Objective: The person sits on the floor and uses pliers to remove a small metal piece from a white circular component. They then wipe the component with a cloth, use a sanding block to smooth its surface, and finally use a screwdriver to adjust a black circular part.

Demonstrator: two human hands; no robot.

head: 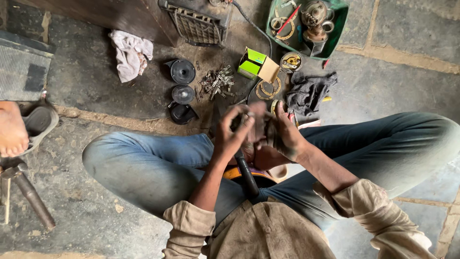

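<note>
I sit cross-legged on a stone floor in blue jeans. My left hand (pixel 233 130) and my right hand (pixel 281 135) are together above my lap, both closed around a small dark, greasy part (pixel 258 128) that the fingers mostly hide. A dark rod or handle (pixel 245 173) runs down from under the left hand toward my shirt.
Three black round covers (pixel 182 72) and a pile of small bolts (pixel 216 82) lie ahead. A green and tan box (pixel 257 64), brass rings (pixel 267 89), a dark rag (pixel 309 91) and a green tray of parts (pixel 306 24) sit beyond. Another person's foot in a sandal (pixel 14 127) is at left, a hammer (pixel 26 189) near it.
</note>
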